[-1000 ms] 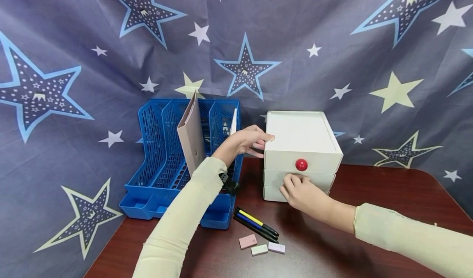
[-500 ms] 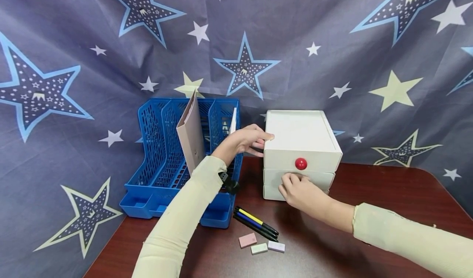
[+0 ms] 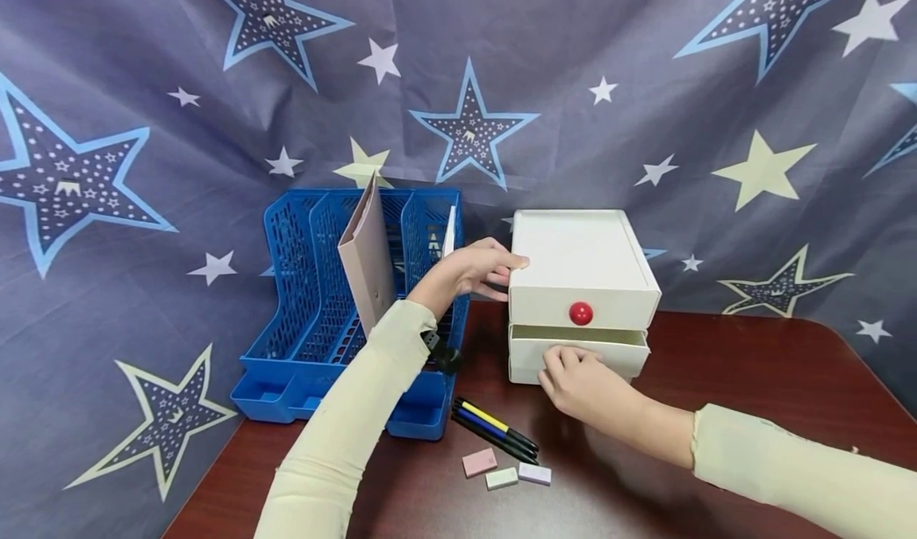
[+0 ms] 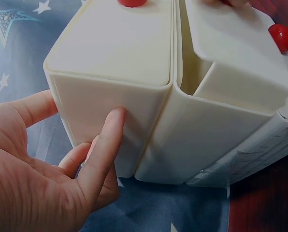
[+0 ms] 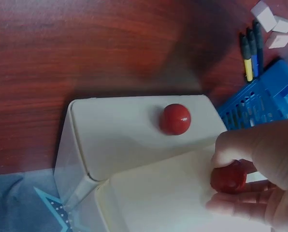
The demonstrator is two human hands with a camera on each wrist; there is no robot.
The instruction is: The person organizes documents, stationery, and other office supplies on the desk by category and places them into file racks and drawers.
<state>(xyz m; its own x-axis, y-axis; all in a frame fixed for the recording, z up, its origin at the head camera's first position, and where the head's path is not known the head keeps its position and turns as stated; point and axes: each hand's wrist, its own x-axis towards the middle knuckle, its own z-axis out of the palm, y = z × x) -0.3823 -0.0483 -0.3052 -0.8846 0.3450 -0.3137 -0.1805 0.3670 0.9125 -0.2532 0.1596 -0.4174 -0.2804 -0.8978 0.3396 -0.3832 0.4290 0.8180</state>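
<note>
A white drawer unit (image 3: 569,244) stands on the table, its drawers fitted with red knobs. The middle drawer (image 3: 528,352) is pulled out a little, leaving a gap along its top edge. My right hand (image 3: 583,380) pinches that drawer's red knob (image 5: 228,178) between thumb and fingers. My left hand (image 3: 478,271) rests against the unit's upper left edge, thumb on top; in the left wrist view a fingertip (image 4: 116,115) presses the side wall. The top drawer's knob (image 3: 581,314) and the bottom drawer's knob (image 5: 175,119) are free.
Left of the unit is a blue file rack (image 3: 286,316) holding a beige folder (image 3: 368,260) and a white item (image 3: 449,231). Several pens (image 3: 496,427) lie in front, beside a pink eraser (image 3: 479,462), a greenish eraser (image 3: 501,478) and a lilac eraser (image 3: 535,474). A star-patterned cloth (image 3: 544,69) hangs behind.
The middle drawer, flush before, has come forward a little with my right hand on its knob. My left hand keeps its place on the unit. The head view shifted slightly.
</note>
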